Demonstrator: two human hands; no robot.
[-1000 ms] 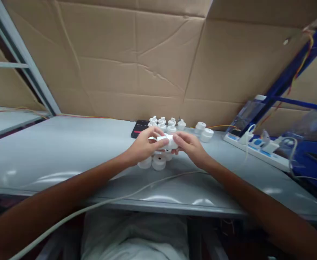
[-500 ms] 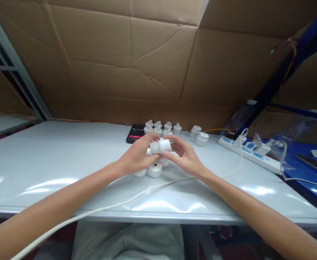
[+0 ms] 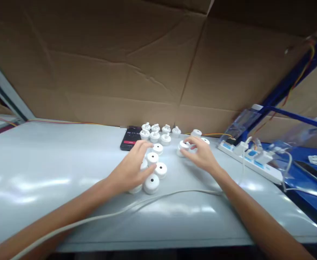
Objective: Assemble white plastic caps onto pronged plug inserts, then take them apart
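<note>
My right hand point(image 3: 200, 153) has its thumb and fingers around a white round plastic piece point(image 3: 183, 145) with a small dark centre hole, which stands on the table. My left hand point(image 3: 133, 166) hovers with thumb and fingers spread, and nothing shows in its grasp. Close to its fingertips stand several similar white round pieces point(image 3: 151, 183), some partly hidden by the hand. Two more white pieces point(image 3: 196, 133) stand behind my right hand, one of them partly covered. Farther back are several white round pieces with raised tops point(image 3: 155, 135).
A phone with a running timer point(image 3: 131, 137) lies left of the back pieces. A white cable point(image 3: 120, 209) crosses the table in front and over my left forearm. On the right lies a power strip point(image 3: 264, 169) with plugs. Cardboard point(image 3: 107, 79) walls off the back.
My hands have moved apart from the white pronged piece they held together. My right hand has gone right and down to the table with a white piece; my left has lowered and opened.
</note>
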